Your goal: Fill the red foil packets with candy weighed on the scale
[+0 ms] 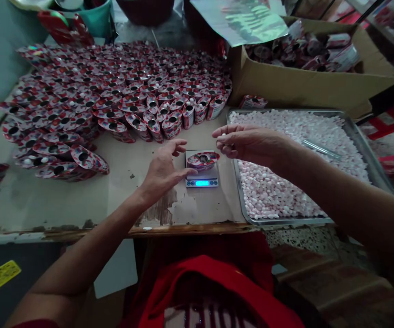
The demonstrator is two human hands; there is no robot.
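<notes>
A small digital scale (pixel 202 178) with a lit blue display sits on the table in front of me. On its plate stands one red-and-white printed pouch (pixel 200 160) with a dark opening at the top. My left hand (pixel 162 164) is at the pouch's left side, fingers apart, the thumb tip close to the pouch; whether it touches cannot be told. My right hand (pixel 243 143) hovers to the right of the scale, its fingers pinching a small white candy (pixel 223 135). Below that arm lies a metal tray (pixel 240 191) full of pale pink and white candies (pixel 268 193).
Many similar pouches (pixel 131 91) stand packed together at the back and left. A cardboard box (pixel 306 89) of more pouches is behind the tray. A clear tube-like tool (pixel 321 149) rests on the candies. The table's front edge (pixel 115 233) runs before me.
</notes>
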